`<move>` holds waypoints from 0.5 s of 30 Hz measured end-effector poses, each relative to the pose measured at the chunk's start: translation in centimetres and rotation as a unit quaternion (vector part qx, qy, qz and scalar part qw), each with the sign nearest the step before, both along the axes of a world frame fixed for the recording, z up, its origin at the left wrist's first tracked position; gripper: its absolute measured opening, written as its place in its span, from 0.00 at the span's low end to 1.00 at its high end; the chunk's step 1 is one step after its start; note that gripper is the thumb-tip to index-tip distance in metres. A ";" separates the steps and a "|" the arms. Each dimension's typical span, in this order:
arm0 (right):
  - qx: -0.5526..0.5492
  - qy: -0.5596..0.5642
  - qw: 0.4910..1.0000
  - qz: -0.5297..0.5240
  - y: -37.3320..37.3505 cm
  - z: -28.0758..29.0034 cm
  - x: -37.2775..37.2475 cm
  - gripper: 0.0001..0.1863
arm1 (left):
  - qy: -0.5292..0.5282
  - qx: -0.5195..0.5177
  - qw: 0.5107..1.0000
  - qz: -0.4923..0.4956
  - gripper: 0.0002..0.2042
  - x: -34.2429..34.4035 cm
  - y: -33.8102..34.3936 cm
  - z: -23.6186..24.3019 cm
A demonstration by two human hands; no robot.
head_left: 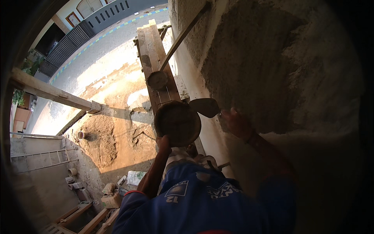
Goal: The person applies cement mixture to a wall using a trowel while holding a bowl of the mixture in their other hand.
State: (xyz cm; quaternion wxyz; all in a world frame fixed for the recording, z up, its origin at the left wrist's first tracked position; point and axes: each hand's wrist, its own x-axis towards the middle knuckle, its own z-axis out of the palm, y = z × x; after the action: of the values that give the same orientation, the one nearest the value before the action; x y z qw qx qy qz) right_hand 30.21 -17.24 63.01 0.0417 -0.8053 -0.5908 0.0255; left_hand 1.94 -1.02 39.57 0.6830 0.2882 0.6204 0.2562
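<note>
My left hand [164, 143] grips the near rim of a round, dark, shallow bowl [198, 128] in front of my body. The bowl's inside lies in shadow, so I cannot tell what it holds. At its right side a trowel [206, 108] with a broad, rounded blade points left, the blade's tip close to the bowl's rim. My right hand [237, 124] is closed at the trowel's handle end, beside the wall [213, 134]. Further up, that wall carries a large, rough, darker plaster patch [257, 66].
Wooden scaffold planks [152, 46] run away ahead of me, with a smaller round container [157, 80] on them. A long wooden strip [185, 35] leans against the wall. A timber beam [54, 91] crosses at left. Below lie a sand heap [97, 136], a sack [135, 177] and a jerrycan [112, 200].
</note>
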 end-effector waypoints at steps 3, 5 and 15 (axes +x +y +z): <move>-0.007 -0.063 0.997 0.049 2.5 -2.9 -0.6 0.08 | -0.004 0.001 0.999 -0.049 0.20 -0.1 -0.1 6.6; -0.017 -0.081 0.996 0.040 2.9 -3.4 -1.5 0.08 | -0.071 0.062 0.993 -0.074 0.18 0.7 0.1 8.6; -0.095 0.247 0.964 0.033 1.4 -5.0 -5.5 0.10 | -0.102 0.059 0.977 -0.179 0.21 2.0 -0.2 14.5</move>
State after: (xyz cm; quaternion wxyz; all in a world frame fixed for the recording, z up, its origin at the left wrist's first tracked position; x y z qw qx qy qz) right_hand 24.75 -15.85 57.96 0.1087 -0.7546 -0.5828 0.2812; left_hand 3.93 -1.23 54.03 0.7593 0.4068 0.4692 0.1945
